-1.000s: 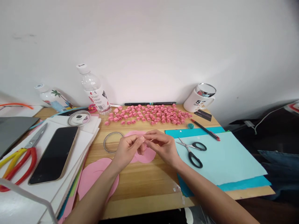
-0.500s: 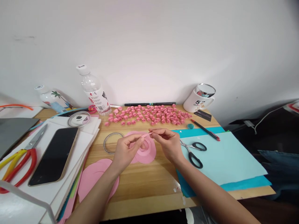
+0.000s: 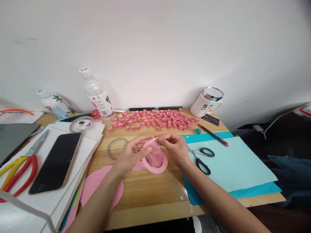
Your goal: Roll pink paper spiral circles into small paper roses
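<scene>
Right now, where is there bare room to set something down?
Bare: wood at the near edge, between pink circles and blue paper; the pale sheet, right of black scissors. Crowded: the back, with pink rolls; the centre, where left hand and right hand hold a pink strip; left paper stack, bearing phone and larger scissors.
</scene>
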Demonstrator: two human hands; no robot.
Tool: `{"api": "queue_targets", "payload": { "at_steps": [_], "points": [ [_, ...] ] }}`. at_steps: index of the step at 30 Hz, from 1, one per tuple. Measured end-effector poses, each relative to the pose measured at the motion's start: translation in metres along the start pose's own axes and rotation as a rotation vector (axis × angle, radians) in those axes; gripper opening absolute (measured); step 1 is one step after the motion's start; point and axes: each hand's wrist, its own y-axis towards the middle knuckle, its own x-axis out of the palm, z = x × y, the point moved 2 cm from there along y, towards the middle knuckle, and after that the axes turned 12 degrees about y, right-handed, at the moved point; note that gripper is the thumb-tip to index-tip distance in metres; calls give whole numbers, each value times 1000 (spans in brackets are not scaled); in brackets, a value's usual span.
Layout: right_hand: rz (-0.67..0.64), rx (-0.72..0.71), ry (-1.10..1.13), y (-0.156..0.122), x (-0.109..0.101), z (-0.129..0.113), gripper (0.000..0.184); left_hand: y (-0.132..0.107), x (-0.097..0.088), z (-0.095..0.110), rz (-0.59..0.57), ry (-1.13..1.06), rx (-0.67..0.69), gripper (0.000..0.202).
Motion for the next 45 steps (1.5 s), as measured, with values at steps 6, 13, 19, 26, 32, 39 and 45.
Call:
{"api": "queue_targets", "payload": {
  "at_steps": [6,13,19,26,32,39,45],
  "points": [
    [-13,27,21,0,1,3,13,0,1,-4,97,136,-31,25],
    [4,107,82,3,-3,5,28,1,-2,-6,170,133,-51,26],
    [22,112,76,2,-3,5,28,1,-3,-4,186,147,-10,27],
    [-79,62,52,0,2,4,19,3,-3,-3,185,149,37,24],
    [-94,98,83,2,-1,6,17,3,-3,-3,190,138,3,24],
    [-85,257,163,7,-6,10,16,3,-5,-4,196,130,9,20],
    [-101,272,130,5,-5,7,20,4,-5,-4,214,160,19,20]
  ]
}}
